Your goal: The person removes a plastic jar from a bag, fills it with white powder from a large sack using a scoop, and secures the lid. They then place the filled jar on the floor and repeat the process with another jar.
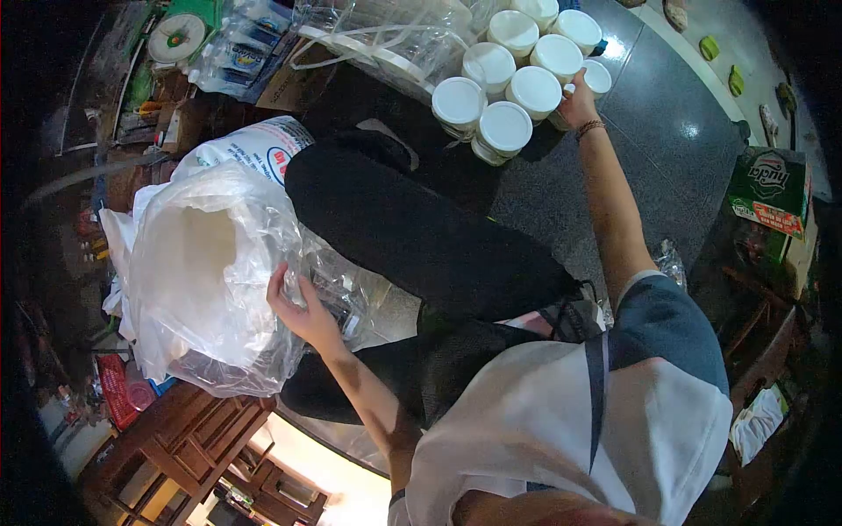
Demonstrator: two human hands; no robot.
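My right hand (578,103) reaches out and holds a white-lidded plastic jar (597,77) at the edge of a cluster of similar jars (506,128). They stand close together on the dark floor, lids up. Near my knee, my left hand (304,309) rests with fingers apart against the side of a large clear plastic bag (254,289). The bag's mouth gapes toward me, and a pale, whitish inside shows. Behind it lies a white printed sack (267,147) with red and blue marks.
Clear plastic packaging (386,53) lies left of the jars. Shrink-wrapped water bottles (241,57) and a green dial scale (178,37) are at the upper left. A green carton (769,188) stands at the right, with slippers (735,81) beyond. Wooden furniture (180,434) is at the lower left.
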